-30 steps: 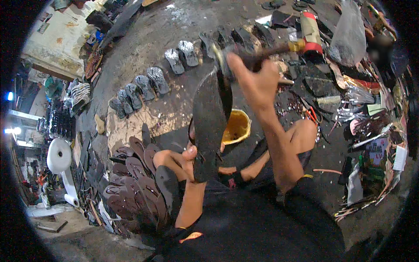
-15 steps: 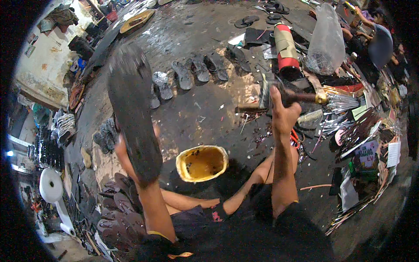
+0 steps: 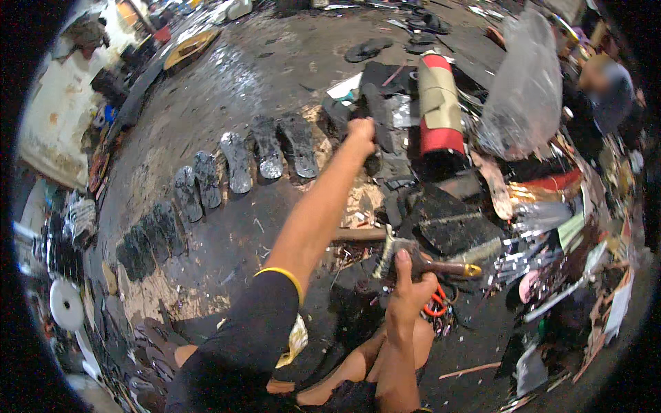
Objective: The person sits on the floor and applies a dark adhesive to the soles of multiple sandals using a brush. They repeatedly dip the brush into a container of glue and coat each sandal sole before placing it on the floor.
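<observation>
My left hand (image 3: 361,131) is stretched far forward and grips a dark shoe sole (image 3: 378,115) at the right end of a row of dark soles (image 3: 237,162) laid out on the floor. My right hand (image 3: 409,283) stays close to my knees and is closed around the wooden handle of a hammer (image 3: 441,266); the metal head points left, just above the floor. My bare legs (image 3: 358,365) are folded below both arms.
A red and tan roll (image 3: 437,110) and a clear plastic bag (image 3: 525,89) lie beyond the hammer. Scraps, dark sheets and orange-handled scissors (image 3: 435,304) crowd the right side. Another person (image 3: 606,89) sits at the upper right. Stacked soles (image 3: 148,337) lie at the lower left.
My left arm has swung from my left side forward, carrying the dark sole to the end of the row. The right hand with the hammer has come down closer to my legs.
</observation>
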Demonstrator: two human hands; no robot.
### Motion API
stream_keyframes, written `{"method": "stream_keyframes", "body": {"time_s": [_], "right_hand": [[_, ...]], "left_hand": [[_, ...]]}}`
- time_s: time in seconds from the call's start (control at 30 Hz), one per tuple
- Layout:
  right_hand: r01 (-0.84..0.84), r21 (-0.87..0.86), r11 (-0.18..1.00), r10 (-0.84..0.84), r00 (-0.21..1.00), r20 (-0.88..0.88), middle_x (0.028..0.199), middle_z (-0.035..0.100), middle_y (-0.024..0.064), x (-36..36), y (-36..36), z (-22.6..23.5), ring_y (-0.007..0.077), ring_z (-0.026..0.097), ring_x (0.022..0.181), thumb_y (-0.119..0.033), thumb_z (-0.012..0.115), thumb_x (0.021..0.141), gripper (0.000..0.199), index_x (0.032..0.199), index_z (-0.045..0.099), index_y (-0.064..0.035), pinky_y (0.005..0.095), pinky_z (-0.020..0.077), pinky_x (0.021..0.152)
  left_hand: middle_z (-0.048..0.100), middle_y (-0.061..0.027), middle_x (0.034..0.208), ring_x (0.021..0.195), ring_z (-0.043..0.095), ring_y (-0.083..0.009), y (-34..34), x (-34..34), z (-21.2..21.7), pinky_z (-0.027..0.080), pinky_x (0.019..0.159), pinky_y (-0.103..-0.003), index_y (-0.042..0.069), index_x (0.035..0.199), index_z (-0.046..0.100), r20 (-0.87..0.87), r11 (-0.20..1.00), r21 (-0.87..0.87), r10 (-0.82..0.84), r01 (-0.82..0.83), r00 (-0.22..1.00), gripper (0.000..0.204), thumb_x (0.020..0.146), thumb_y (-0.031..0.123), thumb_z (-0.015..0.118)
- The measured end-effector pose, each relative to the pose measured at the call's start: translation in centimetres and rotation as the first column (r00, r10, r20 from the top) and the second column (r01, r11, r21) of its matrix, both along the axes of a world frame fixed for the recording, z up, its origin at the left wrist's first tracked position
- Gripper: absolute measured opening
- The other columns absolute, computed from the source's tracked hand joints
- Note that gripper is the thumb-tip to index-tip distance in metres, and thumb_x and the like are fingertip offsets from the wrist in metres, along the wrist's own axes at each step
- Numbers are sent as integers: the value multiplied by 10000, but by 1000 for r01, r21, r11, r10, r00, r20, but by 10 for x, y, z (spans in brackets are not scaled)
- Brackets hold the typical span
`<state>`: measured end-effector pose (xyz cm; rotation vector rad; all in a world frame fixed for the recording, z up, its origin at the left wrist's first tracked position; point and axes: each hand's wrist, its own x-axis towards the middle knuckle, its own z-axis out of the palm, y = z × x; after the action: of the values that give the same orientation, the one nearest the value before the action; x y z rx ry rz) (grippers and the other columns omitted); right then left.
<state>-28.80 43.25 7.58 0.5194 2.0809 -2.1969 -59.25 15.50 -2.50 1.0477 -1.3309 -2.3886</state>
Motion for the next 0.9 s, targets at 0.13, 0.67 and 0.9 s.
{"method": "stream_keyframes", "body": {"time_s": [0.13, 0.67, 0.9], "right_hand": [[-77, 200, 977, 74, 997, 24, 1041, 701, 54, -8, 1, -1, 145, 635, 891, -283, 811, 983, 312, 1105, 672, -32, 287, 528, 814], [-334, 359, 872, 442, 853, -280, 1354, 701, 210, 20, -26, 18, 278, 676, 1172, -425, 644, 1082, 595, 1340, 685, 110, 421, 525, 1045], [-577, 655, 487, 852, 479, -212, 1089, 788, 144, 153, -63, 89, 254, 737, 972, -228, 788, 985, 273, 1135, 776, 0, 384, 573, 916]], "left_hand": [[675, -130, 1078, 948, 666, -271, 40, 22, 11, 539, 864, -461, 11, 1144, 618, 18, 858, -513, 41, -26, 999, 232, 1064, 229, 600], [728, -109, 983, 1016, 663, -169, 32, 868, 289, 538, 885, -315, 44, 1092, 748, 243, 383, -880, 872, -281, 426, 269, 1078, 294, 651], [602, -184, 1438, 1257, 595, -273, 175, 945, 212, 483, 1075, -406, 37, 1501, 519, 704, 774, -623, 616, -109, 354, 695, 885, 78, 838]]}}
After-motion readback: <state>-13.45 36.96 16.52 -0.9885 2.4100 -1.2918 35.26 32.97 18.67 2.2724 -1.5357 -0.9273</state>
